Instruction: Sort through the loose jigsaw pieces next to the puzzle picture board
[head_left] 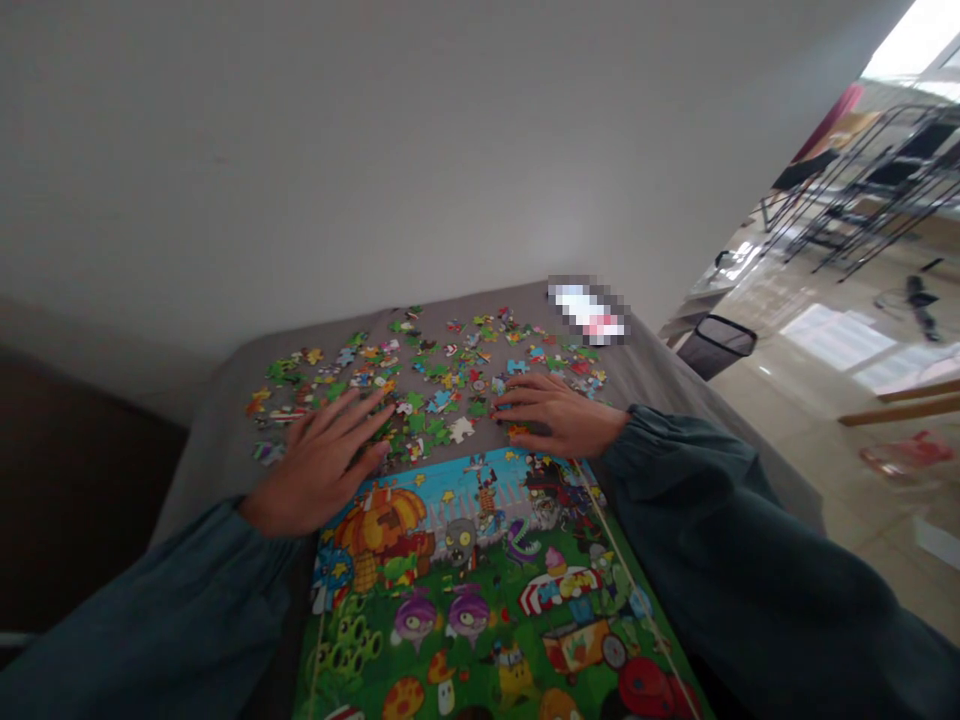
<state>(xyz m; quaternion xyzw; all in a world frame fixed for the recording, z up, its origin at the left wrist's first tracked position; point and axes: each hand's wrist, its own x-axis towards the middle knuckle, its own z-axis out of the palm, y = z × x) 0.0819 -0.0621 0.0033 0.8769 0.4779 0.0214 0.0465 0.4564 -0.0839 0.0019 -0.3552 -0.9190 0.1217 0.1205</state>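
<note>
Loose jigsaw puzzle pieces (439, 401) lie scattered over a grey cloth. My left hand (330, 460) rests palm down on the left part of the pieces, fingers spread. On the right side, my right hand (559, 415) lies flat over more pieces with its fingers stretched out. Whatever is under both palms is hidden. Closer to me, between my forearms, is a colourful picture board (465, 580) with cartoon plants, a pumpkin and a zombie. Its top edge sits just below the loose pieces, and its lower end runs out of view.
The grey cloth (660, 370) covers the table and hangs over its edges. A phone-like object (589, 312), blurred out, lies at the back right corner. Behind stands a pale wall (375, 160). To the right are a dark mesh bin (716, 345) and metal-framed chairs (877, 190).
</note>
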